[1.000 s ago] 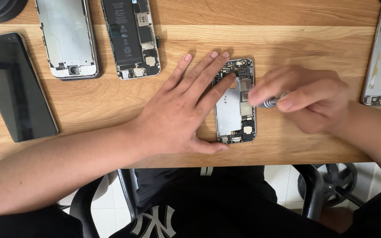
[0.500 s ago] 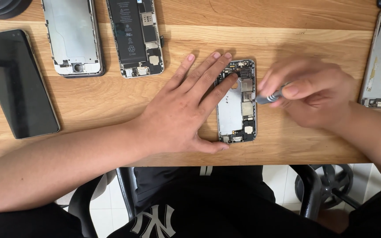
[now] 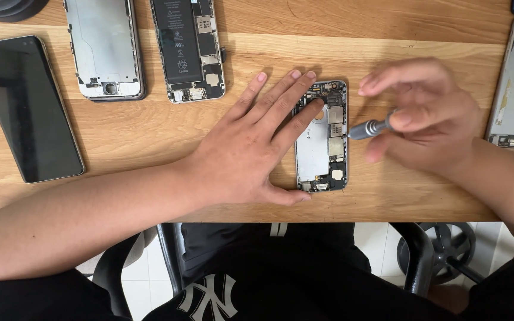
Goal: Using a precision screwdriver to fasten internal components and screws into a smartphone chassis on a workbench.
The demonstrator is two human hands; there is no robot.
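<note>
Head view: wooden desk [image 3: 150, 137], tiled floor [image 3: 376, 238].

Wooden desk [image 3: 150, 137], white tiled floor [image 3: 376, 238]

Repair bench: opened phones [image 3: 188, 50] on wooden table [image 3: 150, 128]
</note>
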